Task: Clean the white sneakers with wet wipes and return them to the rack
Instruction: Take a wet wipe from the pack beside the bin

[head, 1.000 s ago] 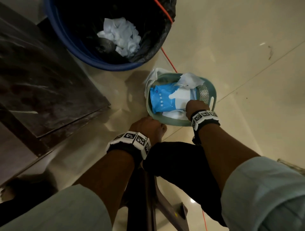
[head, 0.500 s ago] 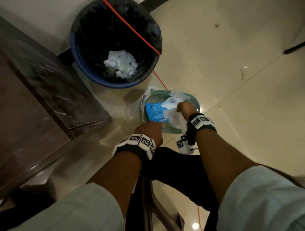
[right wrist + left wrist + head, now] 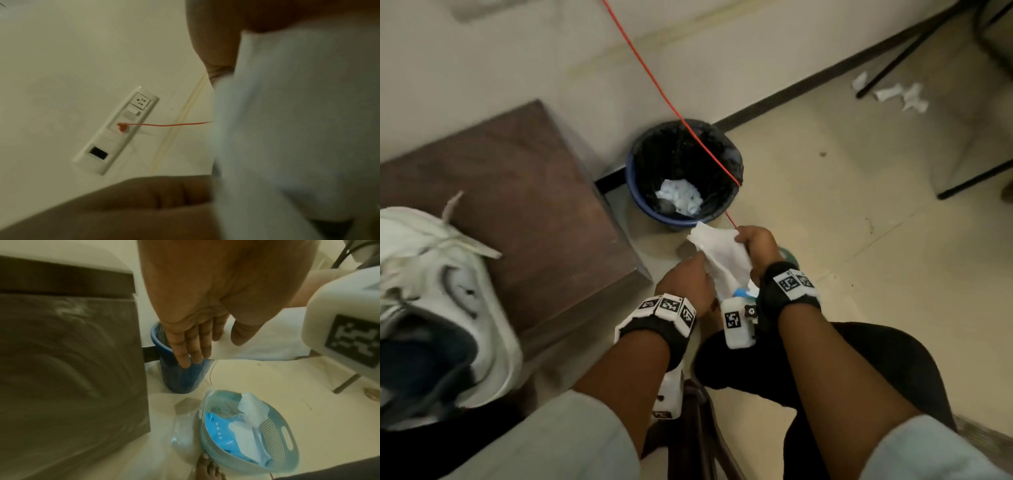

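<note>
A white wet wipe hangs above the floor, gripped at its top by my right hand. My left hand pinches the wipe's lower left edge; in the left wrist view the wipe sits between its thumb and index finger, the other fingers straight. In the right wrist view the wipe fills the right side, with my fingers below it. One white sneaker lies on the dark brown stand at the left. The blue wipes pack lies in a teal basket on the floor.
A blue bin with a black liner holds used wipes beside the stand. A red cord runs from a wall socket over the bin. Crumpled wipes and black furniture legs are at the far right. My bare foot is beside the basket.
My right hand has lifted a wipe out of the pack in the basket. My left hand has risen and taken the wipe's edge. The view has pulled back, so the sneaker now shows.
</note>
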`<state>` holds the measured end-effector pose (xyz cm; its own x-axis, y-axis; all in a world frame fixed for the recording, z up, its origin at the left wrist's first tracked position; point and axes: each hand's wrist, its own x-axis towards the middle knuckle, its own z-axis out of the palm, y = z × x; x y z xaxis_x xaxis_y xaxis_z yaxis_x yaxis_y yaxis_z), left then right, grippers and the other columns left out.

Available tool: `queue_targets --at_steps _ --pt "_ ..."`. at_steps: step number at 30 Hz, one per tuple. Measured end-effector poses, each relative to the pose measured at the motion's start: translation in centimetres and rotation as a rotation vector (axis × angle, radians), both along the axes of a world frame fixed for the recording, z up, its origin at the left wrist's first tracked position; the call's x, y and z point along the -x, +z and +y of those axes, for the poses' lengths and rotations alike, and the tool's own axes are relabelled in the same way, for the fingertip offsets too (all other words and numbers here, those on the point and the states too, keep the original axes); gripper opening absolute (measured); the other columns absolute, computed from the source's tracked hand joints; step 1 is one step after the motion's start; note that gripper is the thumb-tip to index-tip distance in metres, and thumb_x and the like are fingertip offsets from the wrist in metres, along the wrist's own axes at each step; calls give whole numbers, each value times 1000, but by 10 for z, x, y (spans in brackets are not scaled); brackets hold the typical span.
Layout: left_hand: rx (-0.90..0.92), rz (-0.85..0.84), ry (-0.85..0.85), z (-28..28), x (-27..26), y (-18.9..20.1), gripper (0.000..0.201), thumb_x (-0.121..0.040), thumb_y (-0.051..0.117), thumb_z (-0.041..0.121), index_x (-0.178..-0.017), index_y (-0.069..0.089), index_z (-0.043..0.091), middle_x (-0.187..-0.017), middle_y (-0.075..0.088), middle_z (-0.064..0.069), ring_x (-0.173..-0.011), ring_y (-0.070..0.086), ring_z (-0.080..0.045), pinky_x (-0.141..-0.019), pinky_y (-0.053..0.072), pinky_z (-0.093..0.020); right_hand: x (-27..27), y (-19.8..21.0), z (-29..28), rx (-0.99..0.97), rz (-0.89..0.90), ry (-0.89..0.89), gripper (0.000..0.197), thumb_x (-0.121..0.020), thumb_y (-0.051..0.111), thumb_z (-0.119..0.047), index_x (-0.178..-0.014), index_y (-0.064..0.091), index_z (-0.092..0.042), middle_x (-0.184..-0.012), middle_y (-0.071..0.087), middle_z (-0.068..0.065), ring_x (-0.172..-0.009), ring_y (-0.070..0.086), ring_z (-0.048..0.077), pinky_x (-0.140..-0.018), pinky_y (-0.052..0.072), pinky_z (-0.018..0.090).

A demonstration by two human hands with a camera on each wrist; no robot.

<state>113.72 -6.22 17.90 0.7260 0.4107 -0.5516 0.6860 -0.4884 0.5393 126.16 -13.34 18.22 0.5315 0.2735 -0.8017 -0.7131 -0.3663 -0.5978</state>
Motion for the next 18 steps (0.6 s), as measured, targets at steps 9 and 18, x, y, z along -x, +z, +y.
queue_targets --at_steps 9,18 --pt "-168 -145 71 22 78 83 44 -94 40 23 -139 36 20 -121 60 -11 -106 58 -30 -89 47 -38 84 73 33 -211 -79 116 66 -60 79 -47 -108 66 -3 -105 69 19 -95 65 33 -94 48 45" --pt "-273 -252 241 34 163 123 46 -94 45 33 -139 37 25 -129 51 -5 -114 54 -27 -93 46 -41 161 124 52 -267 -289 505 20 -73 72 2 -92 69 -4 -93 71 18 -85 66 34 -89 51 50"
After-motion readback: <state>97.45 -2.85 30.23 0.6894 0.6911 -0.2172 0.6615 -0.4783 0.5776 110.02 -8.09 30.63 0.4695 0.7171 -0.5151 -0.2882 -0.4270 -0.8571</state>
